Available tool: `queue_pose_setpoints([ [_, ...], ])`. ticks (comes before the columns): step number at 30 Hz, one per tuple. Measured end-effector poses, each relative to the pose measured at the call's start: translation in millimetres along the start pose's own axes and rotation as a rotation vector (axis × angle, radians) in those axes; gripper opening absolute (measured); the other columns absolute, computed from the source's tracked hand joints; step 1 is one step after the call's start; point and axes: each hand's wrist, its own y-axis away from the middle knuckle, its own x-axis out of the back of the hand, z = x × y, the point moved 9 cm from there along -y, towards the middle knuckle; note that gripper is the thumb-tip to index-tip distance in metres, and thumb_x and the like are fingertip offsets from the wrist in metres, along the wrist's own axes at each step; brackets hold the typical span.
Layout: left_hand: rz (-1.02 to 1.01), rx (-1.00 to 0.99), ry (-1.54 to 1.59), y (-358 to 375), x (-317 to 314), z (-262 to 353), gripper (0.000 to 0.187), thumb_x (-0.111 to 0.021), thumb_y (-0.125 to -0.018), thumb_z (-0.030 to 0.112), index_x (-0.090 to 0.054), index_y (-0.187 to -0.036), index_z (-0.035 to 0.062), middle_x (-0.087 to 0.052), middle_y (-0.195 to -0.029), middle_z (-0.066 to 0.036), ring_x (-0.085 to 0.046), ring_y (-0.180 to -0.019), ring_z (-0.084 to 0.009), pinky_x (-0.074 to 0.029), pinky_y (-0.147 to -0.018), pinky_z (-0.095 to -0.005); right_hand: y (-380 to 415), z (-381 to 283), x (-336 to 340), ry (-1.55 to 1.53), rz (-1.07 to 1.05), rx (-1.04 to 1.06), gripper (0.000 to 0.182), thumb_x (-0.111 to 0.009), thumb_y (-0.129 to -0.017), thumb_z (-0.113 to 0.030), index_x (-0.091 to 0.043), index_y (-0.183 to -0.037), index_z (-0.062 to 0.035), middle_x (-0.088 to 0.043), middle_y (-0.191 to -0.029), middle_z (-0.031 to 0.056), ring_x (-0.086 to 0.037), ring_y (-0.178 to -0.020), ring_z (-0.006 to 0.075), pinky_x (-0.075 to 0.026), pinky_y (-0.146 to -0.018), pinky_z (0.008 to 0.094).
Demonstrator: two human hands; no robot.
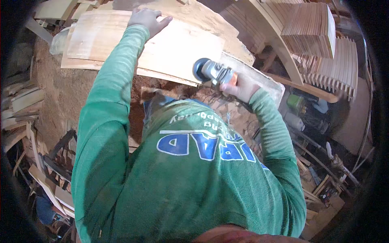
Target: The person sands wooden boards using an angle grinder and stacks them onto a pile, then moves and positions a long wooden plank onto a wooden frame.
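My right hand [244, 88] is wrapped around an angle grinder [216, 71] with a silver head and an orange part near my thumb. The grinder's dark round disc [200, 69] sits at the right end of a pale wooden board [178, 50], overlapping its surface. My left hand [149, 21] lies on the board near its far edge, thumb spread to the right and fingers toward the edge. Under this board, part of another thin board [85, 63] shows along the near side.
A dusty work surface [214, 20] extends behind the boards. Stacked wooden slats [308, 30] and a curved wooden piece [279, 36] stand at the back right. Wood offcuts [28, 99] lie at the left. Part of another person [45, 210] shows at the lower left.
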Motion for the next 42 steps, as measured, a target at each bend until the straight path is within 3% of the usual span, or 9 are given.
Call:
queue_pose_setpoints([
  [10,0.017,-0.003,-0.012,-2,-5,1,0.068,-0.043,-0.096,0.065,-0.07,-0.119,0.0072,-0.073,-0.11,-0.015,-0.064,-0.112,-0.0314,-0.036,-0.11,-0.0473,-60,69,57,0.06,0.098,-0.368,0.085,-0.062,-0.081,-0.074,-0.067,-0.122,-0.0002,-0.072,-0.108,0.0194,-0.069,-0.104,0.0291,-0.051,-0.095,0.0392],
  [17,0.009,0.007,-0.006,-1,-2,2,0.068,-0.044,-0.095,0.065,-0.07,-0.119,0.0083,-0.072,-0.112,-0.015,-0.065,-0.113,-0.0324,-0.032,-0.114,-0.0502,-12,-7,-15,-0.132,-0.067,-0.099,0.065,-0.072,-0.085,-0.054,-0.063,-0.128,-0.0051,-0.071,-0.113,0.0153,-0.067,-0.107,0.0258,-0.05,-0.097,0.0374],
  [24,0.013,-0.002,-0.042,-2,-2,3,0.068,-0.041,-0.095,0.067,-0.07,-0.122,0.0114,-0.072,-0.113,-0.014,-0.065,-0.112,-0.0298,-0.036,-0.11,-0.0473,-31,-6,16,-0.056,0.022,-0.195,0.074,-0.07,-0.083,-0.063,-0.064,-0.127,-0.0039,-0.071,-0.113,0.0182,-0.067,-0.11,0.0299,-0.049,-0.098,0.0388],
  [27,0.046,-0.013,-0.053,-2,-16,-1,0.07,-0.042,-0.094,0.068,-0.068,-0.126,0.0109,-0.071,-0.117,-0.015,-0.064,-0.114,-0.0334,-0.034,-0.113,-0.0513,-64,63,43,0.166,0.151,-0.305,0.08,-0.063,-0.084,-0.07,-0.066,-0.126,-0.0029,-0.07,-0.116,0.0193,-0.066,-0.11,0.0285,-0.048,-0.098,0.0376],
  [30,0.008,-0.001,-0.063,-4,-15,1,0.07,-0.042,-0.094,0.068,-0.067,-0.128,0.0115,-0.071,-0.118,-0.015,-0.062,-0.119,-0.0324,-0.032,-0.114,-0.0501,-64,53,53,-0.032,0.235,-0.198,0.079,-0.06,-0.084,-0.073,-0.068,-0.123,-0.004,-0.07,-0.113,0.018,-0.066,-0.108,0.0272,-0.048,-0.098,0.0371],
  [33,0.123,-0.027,0.007,9,19,18,0.053,-0.057,-0.09,0.054,-0.077,-0.097,0.0054,-0.071,-0.106,-0.022,-0.06,-0.113,-0.0384,-0.039,-0.105,-0.0481,-44,39,40,-0.019,0.171,-0.231,0.076,-0.061,-0.085,-0.07,-0.068,-0.123,-0.0041,-0.071,-0.112,0.0159,-0.066,-0.108,0.0251,-0.048,-0.098,0.0362],
  [37,0.131,-0.002,0.006,11,23,19,0.054,-0.055,-0.091,0.054,-0.077,-0.096,0.0055,-0.072,-0.103,-0.021,-0.061,-0.11,-0.0373,-0.04,-0.103,-0.0487,-24,0,1,-0.065,0.012,-0.261,0.056,-0.069,-0.09,-0.048,-0.064,-0.12,-0.0014,-0.069,-0.102,0.0088,-0.061,-0.098,0.0149,-0.05,-0.09,0.0326],
  [40,0.036,0.015,-0.061,-1,-7,5,0.069,-0.042,-0.094,0.067,-0.068,-0.125,0.011,-0.071,-0.117,-0.015,-0.061,-0.119,-0.0318,-0.032,-0.114,-0.0493,-17,-25,-29,-0.008,-0.033,-0.133,0.059,-0.07,-0.088,-0.049,-0.063,-0.122,-0.0008,-0.07,-0.106,0.0131,-0.064,-0.101,0.0213,-0.049,-0.094,0.0356],
  [42,0.019,-0.006,-0.019,-5,-12,1,0.069,-0.042,-0.094,0.067,-0.069,-0.124,0.0107,-0.072,-0.115,-0.015,-0.062,-0.117,-0.0323,-0.033,-0.113,-0.0492,-21,-24,-24,-0.022,0.002,-0.075,0.06,-0.07,-0.088,-0.049,-0.062,-0.124,-0.0009,-0.07,-0.109,0.0141,-0.064,-0.104,0.0225,-0.049,-0.095,0.0364],
])
